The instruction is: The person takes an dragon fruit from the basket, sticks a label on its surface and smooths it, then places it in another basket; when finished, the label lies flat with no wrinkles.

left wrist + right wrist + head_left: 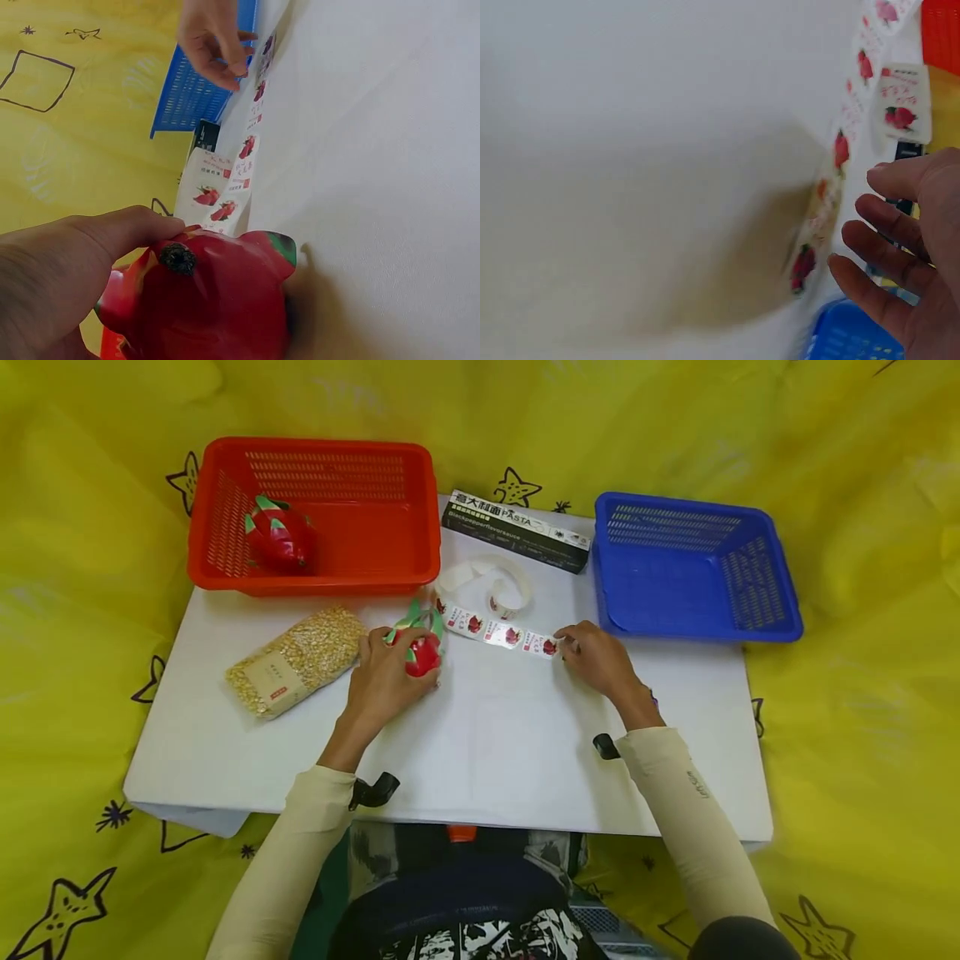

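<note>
My left hand [386,677] grips a red toy dragon fruit [217,300] with green-tipped scales, low over the white table. The dragon fruit's dark stem end shows in the left wrist view. From beside it a strip of stickers [504,633], printed with red dragon fruits, runs to the right, its other part curling back in a loop. At the strip's right end are the fingertips of my right hand [600,660]. In the right wrist view that hand's fingers [889,225] are loosely bent and spread, with nothing between them.
A red basket [322,583] at the back left holds another dragon fruit [281,537]. A bag of yellow grains [303,660] lies left of my left hand. At the back are a black pasta box [517,531] and a blue basket [697,631].
</note>
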A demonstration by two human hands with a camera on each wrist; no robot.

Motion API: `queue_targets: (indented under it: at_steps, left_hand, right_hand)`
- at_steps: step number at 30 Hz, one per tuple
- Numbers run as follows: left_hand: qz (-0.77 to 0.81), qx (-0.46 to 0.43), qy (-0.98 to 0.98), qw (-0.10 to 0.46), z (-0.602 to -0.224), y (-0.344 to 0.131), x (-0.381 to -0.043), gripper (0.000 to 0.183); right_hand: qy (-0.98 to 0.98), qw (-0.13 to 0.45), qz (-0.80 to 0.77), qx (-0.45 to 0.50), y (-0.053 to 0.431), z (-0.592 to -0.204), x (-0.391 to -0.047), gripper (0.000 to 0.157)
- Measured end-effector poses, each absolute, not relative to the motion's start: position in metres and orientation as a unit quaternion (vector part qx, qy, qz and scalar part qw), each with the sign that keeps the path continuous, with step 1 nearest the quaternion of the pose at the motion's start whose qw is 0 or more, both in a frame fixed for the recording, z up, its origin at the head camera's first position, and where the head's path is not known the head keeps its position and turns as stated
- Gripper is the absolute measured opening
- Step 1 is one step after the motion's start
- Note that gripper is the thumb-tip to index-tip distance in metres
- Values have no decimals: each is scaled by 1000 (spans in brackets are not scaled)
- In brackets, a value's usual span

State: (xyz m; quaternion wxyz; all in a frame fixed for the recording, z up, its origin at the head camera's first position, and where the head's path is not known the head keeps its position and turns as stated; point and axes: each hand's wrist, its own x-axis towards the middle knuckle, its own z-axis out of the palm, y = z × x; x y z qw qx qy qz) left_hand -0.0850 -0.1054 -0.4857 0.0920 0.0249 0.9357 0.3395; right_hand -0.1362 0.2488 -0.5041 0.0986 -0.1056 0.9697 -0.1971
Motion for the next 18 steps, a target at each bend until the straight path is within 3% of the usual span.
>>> queue_targets:
  at_steps: [18]
  left_hand:
    - [342, 20, 933, 107, -485, -102, -79, 61]
  right_hand:
    - [980, 61, -154, -108, 267, -524, -131, 27]
